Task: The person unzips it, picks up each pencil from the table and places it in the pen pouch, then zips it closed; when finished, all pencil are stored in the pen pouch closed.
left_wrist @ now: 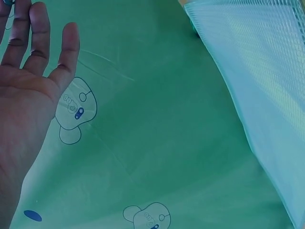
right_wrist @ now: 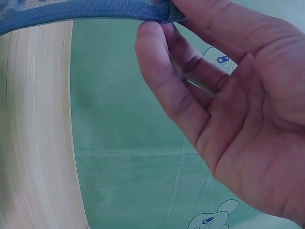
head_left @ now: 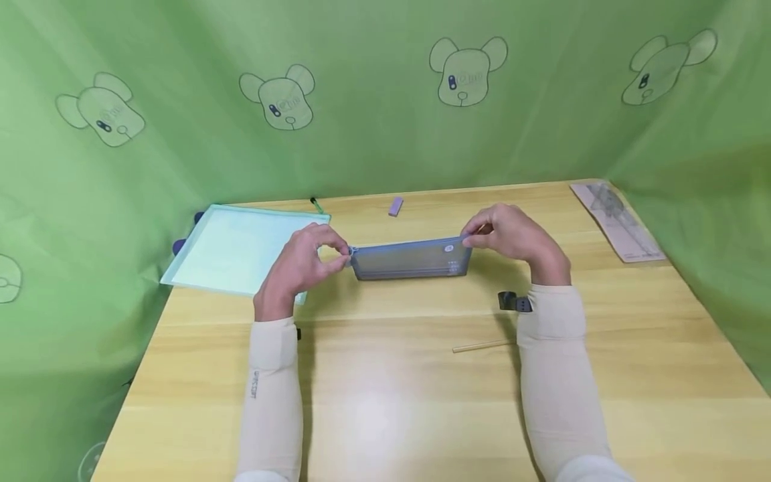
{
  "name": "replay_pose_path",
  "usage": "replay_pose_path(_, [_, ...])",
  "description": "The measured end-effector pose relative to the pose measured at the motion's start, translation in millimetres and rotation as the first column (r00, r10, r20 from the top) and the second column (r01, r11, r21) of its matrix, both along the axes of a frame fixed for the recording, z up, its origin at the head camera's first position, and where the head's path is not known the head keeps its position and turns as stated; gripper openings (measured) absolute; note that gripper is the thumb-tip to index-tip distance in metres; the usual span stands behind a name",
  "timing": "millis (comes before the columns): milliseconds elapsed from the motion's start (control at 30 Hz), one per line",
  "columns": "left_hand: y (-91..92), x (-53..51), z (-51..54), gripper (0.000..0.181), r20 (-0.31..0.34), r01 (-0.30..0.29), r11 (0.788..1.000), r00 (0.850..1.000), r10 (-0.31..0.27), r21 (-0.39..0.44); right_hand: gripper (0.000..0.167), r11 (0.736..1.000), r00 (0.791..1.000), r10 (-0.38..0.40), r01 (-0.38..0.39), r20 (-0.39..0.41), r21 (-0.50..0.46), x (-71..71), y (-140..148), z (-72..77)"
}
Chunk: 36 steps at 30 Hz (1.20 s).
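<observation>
A small see-through grey-blue zip pouch (head_left: 409,260) stands on its long edge near the middle of the table, a small round white mark near its right end. My left hand (head_left: 301,262) pinches the pouch's left top end, at the zip pull, between thumb and forefinger. At the opposite top corner, my right hand (head_left: 508,234) pinches the blue zip edge (right_wrist: 86,10) between thumb and fingers. What lies inside the pouch cannot be made out clearly in the head view. In the left wrist view, the left hand's other fingers (left_wrist: 40,38) extend away from the pouch.
A large pale-teal mesh zip folder (head_left: 235,248) lies at the left, beside the left hand. A purple eraser (head_left: 395,206) lies behind the pouch. At the far right is a flat pinkish packet (head_left: 620,224). A thin wooden stick (head_left: 482,346) lies near the right forearm. Green curtain (head_left: 373,100) surrounds the table.
</observation>
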<state>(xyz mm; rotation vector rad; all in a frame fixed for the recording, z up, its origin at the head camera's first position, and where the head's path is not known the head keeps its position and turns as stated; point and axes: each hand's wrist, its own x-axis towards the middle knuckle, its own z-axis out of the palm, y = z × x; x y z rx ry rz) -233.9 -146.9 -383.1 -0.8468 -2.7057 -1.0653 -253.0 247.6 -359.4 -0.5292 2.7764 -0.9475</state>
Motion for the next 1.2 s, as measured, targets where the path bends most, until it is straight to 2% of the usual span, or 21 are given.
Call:
replay_pose_path(233, [0.6,-0.3,0.6,0.004,0.024,0.007,1.000,1.000,-0.007,0.002,0.014,1.000,1.000,-0.009,0.008,-0.003,-0.005,0.4,-5,1.0])
replay_pose_path(467, [2.1,-0.3,-0.8,0.005,0.038,0.011,1.000,0.999,-0.012,0.025,0.012,0.999,0.998,0.049,-0.048,-0.050,0.009,-1.3,-22,-1.0])
replay_pose_path(667, [6.5,0.5,-1.3,0.007,0.029,0.030,0.999,0.999,-0.031,0.022,0.025,0.995,0.989,0.092,-0.089,-0.114,0.039,0.0,-49,-1.6])
replay_pose_path(800, [9.9,0.0,-1.5,0.006,0.021,0.053,0.998,0.998,-0.054,0.028,0.034,0.989,0.975,0.150,-0.145,-0.164,0.038,2.2,-78,-3.2])
replay_pose_path(967, [14.9,-0.2,-3.0,0.007,0.015,0.084,0.996,0.996,-0.084,0.036,0.035,0.976,0.947,0.219,-0.217,-0.233,0.036,7.4,-112,-11.1])
replay_pose_path(1200, [25.2,-1.1,-5.5,0.009,0.004,0.120,0.990,0.993,-0.120,0.074,0.017,0.968,0.904,0.242,-0.250,-0.352,0.024,11.5,-144,-27.3])
